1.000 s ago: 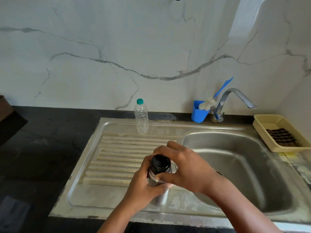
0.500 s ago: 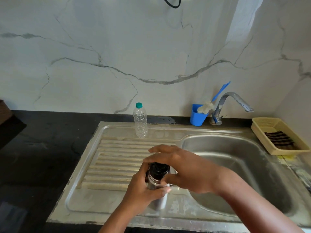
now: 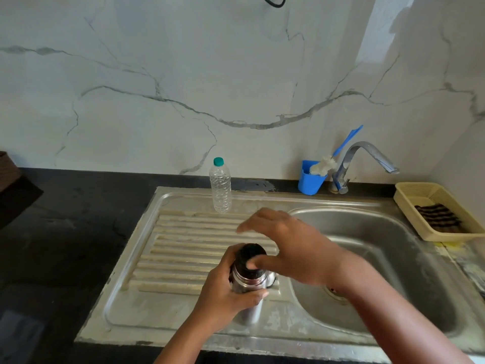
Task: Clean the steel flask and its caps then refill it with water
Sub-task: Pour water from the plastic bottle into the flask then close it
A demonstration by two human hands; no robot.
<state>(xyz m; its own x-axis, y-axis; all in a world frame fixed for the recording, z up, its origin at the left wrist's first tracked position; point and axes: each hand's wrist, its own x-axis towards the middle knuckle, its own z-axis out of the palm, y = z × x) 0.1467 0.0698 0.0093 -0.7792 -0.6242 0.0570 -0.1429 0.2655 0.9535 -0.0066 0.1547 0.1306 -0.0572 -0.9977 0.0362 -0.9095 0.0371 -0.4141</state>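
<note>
Steel flask (image 3: 246, 285) stands upright in the left hand (image 3: 225, 292), fingers wrapped round its body. Right hand (image 3: 291, 248), fingers spread, seems to touch the black inner cap (image 3: 250, 254) with its thumb; motion blur obscures contact.

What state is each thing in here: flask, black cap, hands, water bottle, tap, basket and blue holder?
Steel flask: upright over the drainboard, gripped by the left hand.
Black cap: on the flask's mouth.
Right hand: fingers spread, thumb touching the cap.
Water bottle: upright, green cap on.
Tap: no water running.
Yellow basket: holds a dark striped item.
Blue holder: holds a brush.
</note>
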